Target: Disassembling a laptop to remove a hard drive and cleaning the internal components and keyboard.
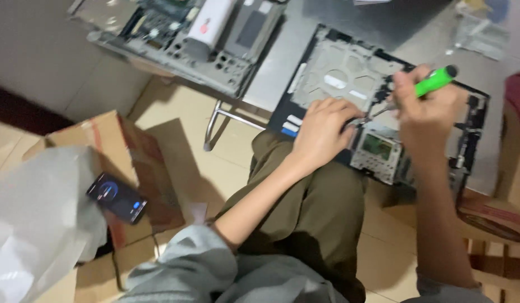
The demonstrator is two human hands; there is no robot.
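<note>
An opened laptop base [338,73] rests on my lap and the edge of a grey table, its inner metal frame and a small green circuit board [376,147] showing. My left hand [321,134] presses down on the frame near the middle, fingers curled. My right hand [425,109] grips a screwdriver with a bright green handle [435,81], its tip angled down to the frame right beside my left fingertips.
Another dismantled laptop chassis [187,39] lies on the table at the back left. A cardboard box [131,163] with white plastic wrap [35,219] and a lit phone [117,197] sits on the floor at left. More boxes [495,213] stand at right.
</note>
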